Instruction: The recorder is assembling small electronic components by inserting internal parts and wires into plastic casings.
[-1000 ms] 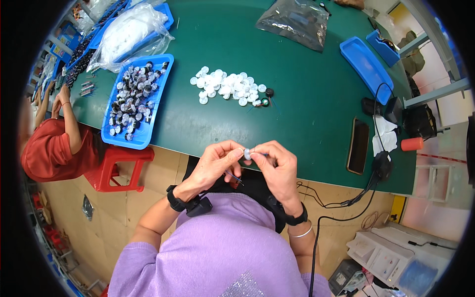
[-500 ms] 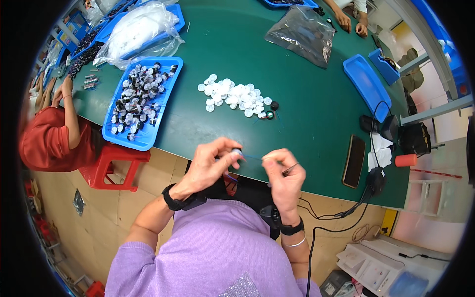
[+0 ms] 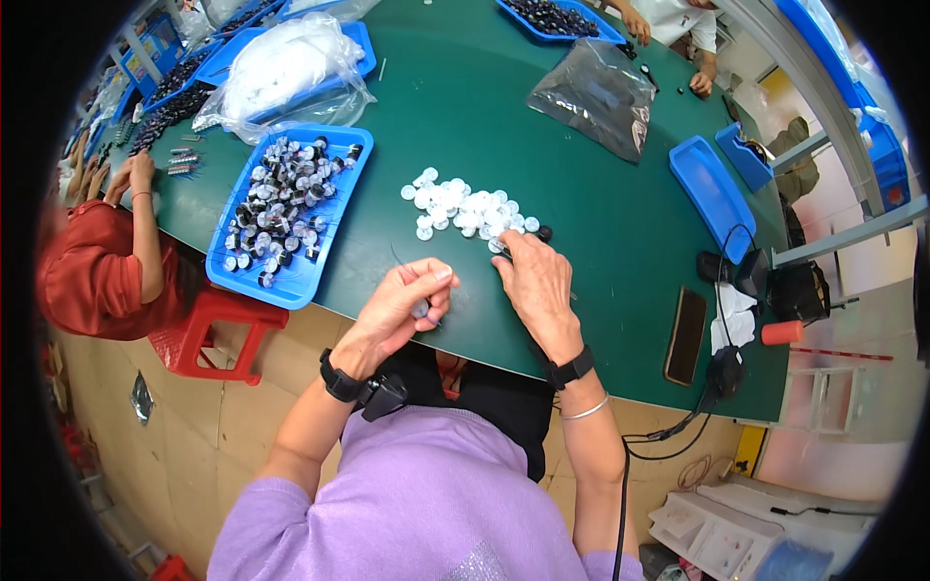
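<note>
My left hand [image 3: 405, 302] is closed near the table's front edge, thumb and index finger pressed together. In its curled fingers sits a small round part with a translucent cap [image 3: 420, 309], and a thin dark wire sticks up past the hand. My right hand [image 3: 539, 283] is stretched forward to the right end of a pile of translucent white round caps [image 3: 455, 205]. Its fingertips are bent together at a cap there; something dark shows between them, too small to name. A black round part [image 3: 544, 233] lies just beyond those fingers.
At left, a blue tray [image 3: 308, 276] holds many capped black parts with wires. Behind it, a bag of white pieces [image 3: 291, 68] rests on another tray. A grey plastic bag [image 3: 596, 97], a blue tray [image 3: 712, 198] and a phone [image 3: 686, 334] lie rightward. Co-workers sit left and far right.
My right hand has moved forward to the pile, away from my left hand. The left hand has turned over, its round part now lower in the fingers. The view has shifted slightly.
</note>
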